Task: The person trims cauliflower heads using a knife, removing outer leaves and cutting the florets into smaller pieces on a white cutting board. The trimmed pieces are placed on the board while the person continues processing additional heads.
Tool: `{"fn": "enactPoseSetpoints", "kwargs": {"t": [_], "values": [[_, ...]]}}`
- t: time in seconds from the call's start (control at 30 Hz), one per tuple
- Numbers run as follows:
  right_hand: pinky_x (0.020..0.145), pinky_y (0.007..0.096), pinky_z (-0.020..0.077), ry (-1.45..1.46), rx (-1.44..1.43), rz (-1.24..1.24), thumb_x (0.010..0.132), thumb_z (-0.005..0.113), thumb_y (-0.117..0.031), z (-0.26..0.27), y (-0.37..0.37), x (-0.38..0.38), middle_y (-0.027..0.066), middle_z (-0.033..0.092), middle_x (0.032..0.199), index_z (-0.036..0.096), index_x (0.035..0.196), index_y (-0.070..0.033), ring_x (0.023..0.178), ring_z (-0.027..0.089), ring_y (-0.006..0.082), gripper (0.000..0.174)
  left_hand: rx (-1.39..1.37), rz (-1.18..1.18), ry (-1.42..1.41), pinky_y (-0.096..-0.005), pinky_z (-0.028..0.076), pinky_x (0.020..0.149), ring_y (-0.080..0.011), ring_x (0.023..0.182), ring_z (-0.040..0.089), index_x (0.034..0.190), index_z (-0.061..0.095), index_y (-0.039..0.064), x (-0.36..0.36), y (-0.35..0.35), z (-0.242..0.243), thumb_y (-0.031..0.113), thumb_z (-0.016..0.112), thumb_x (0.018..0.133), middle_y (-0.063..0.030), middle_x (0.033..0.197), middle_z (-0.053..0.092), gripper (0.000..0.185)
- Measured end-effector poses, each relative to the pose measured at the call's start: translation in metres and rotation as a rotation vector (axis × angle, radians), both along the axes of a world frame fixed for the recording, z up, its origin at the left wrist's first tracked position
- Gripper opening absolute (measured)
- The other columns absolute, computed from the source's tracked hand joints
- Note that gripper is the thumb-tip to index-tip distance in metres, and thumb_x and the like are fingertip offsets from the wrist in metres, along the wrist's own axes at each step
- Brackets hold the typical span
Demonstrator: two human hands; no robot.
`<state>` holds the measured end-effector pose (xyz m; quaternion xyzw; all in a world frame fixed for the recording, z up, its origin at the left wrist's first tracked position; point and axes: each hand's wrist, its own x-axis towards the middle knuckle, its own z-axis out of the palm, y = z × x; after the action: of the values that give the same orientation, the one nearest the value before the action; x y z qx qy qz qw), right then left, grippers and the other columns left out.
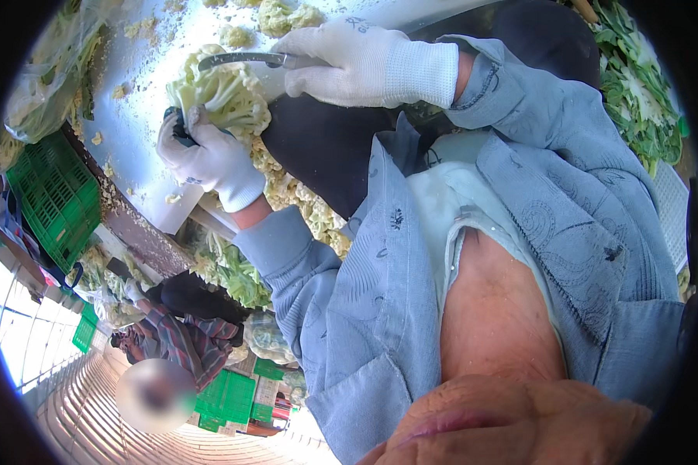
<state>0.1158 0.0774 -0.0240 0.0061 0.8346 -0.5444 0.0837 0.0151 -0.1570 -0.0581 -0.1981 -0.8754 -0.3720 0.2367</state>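
Observation:
My left hand (209, 157), in a white knit glove, grips the base of a pale cauliflower head (227, 96). Something dark green, not clearly made out, shows between its thumb and fingers. In my right hand (349, 64), also gloved in white, is a small knife with a curved blade (241, 58). The blade lies over the upper part of the cauliflower; whether it touches cannot be told. Below them is a white work surface (134, 104) strewn with crumbs. Cut florets (288, 17) rest on it beyond the knife.
Many florets (308, 206) are heaped beside my dark-clothed leg. Leaves (232, 273) lie below my left forearm, and more leaves (640, 87) at the far right. A plastic bag (52, 87) and a green crate (55, 197) stand left. Another person (180, 343) sits at lower left.

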Motion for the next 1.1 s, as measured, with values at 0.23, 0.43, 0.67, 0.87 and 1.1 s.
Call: {"fn": "enactPoseSetpoints", "kwargs": {"t": [0.23, 0.43, 0.67, 0.87, 1.1], "values": [[0.087, 0.0425, 0.0522, 0.121, -0.058, -0.062, 0.096, 0.054, -0.033, 0.002, -0.007, -0.008, 0.0195, 0.07, 0.094, 0.063, 0.118, -0.004, 0.094, 0.069, 0.0359, 0.037, 0.206, -0.02, -0.097, -0.0317, 0.056, 0.076, -0.0229, 0.083, 0.069, 0.107, 0.052, -0.011, -0.003, 0.017, 0.004, 0.003, 0.062, 0.094, -0.0197, 0.097, 0.067, 0.022], [0.082, 0.0412, 0.0527, -0.093, -0.097, -0.047, 0.099, 0.052, -0.033, 0.001, -0.035, -0.024, 0.0225, 0.068, 0.094, 0.059, 0.117, 0.001, 0.091, 0.069, 0.0344, 0.039, -0.211, 0.058, 0.033, -0.0325, 0.055, 0.074, -0.0248, 0.078, 0.068, 0.106, 0.054, -0.011, -0.009, 0.008, 0.003, 0.004, 0.066, 0.089, -0.021, 0.092, 0.067, 0.026], [0.089, 0.0448, 0.0519, 0.072, -0.001, 0.008, 0.096, 0.051, -0.028, -0.017, -0.051, -0.03, 0.0243, 0.069, 0.097, 0.063, 0.113, -0.004, 0.096, 0.068, 0.0395, 0.032, -0.186, 0.092, 0.04, -0.0332, 0.054, 0.073, -0.0257, 0.082, 0.068, 0.103, 0.056, -0.011, -0.01, -0.001, -0.001, 0.008, 0.066, 0.091, -0.0209, 0.096, 0.067, 0.025], [0.092, 0.0429, 0.0505, 0.114, 0.061, -0.043, 0.095, 0.051, -0.029, -0.006, -0.016, -0.026, 0.0221, 0.069, 0.102, 0.062, 0.12, -0.003, 0.1, 0.067, 0.037, 0.038, -0.206, 0.067, -0.115, -0.0387, 0.053, 0.079, -0.0277, 0.086, 0.066, 0.11, 0.064, -0.006, 0.006, 0.009, 0.031, 0.019, 0.067, 0.092, -0.0189, 0.101, 0.062, 0.031], [0.094, 0.0423, 0.0501, 0.056, 0.086, 0.0, 0.098, 0.051, -0.03, -0.01, -0.018, 0.011, 0.021, 0.069, 0.106, 0.06, 0.12, -0.003, 0.103, 0.067, 0.0351, 0.036, -0.12, 0.145, -0.312, -0.0375, 0.05, 0.087, -0.0262, 0.097, 0.062, 0.118, 0.064, -0.003, 0.001, -0.001, 0.036, 0.021, 0.068, 0.092, -0.0165, 0.108, 0.06, 0.035]]}}
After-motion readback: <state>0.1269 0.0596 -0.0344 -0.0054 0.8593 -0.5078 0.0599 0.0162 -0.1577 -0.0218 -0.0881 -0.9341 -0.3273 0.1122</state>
